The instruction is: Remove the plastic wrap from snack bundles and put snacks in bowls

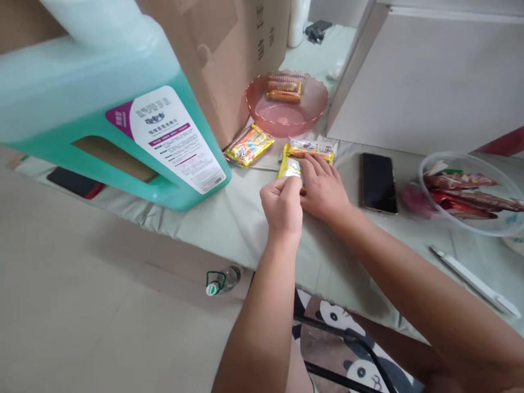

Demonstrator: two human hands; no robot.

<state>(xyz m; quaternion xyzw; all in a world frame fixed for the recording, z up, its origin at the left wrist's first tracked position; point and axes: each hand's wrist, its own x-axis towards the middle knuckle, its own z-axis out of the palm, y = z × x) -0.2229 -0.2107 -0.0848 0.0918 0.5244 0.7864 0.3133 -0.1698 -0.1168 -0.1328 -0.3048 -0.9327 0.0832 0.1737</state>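
My left hand (283, 207) is closed in a fist with its thumb on top, pinching the near end of a yellow and silver snack packet (291, 168). Beside it, my right hand (326, 184) lies with fingers stretched over the packet, pressing it to the table; its thumb is partly hidden near the left fist. Just past my right fingertips lies another wrapped snack (323, 147), yellow with a clear and white wrapper. A bright yellow patterned snack packet (250, 146) rests to the left of these. Behind, a pink scalloped bowl (286, 123) holds several wrapped snack sticks (284, 93).
A big jug of green liquid (180, 174) stands at the left, before a cardboard box (221, 60). To the right are a black phone (379, 183), a clear tub (436, 210) of red wrappers, and a white utility knife (475, 281). A bottle (229, 279) stands below the table edge.
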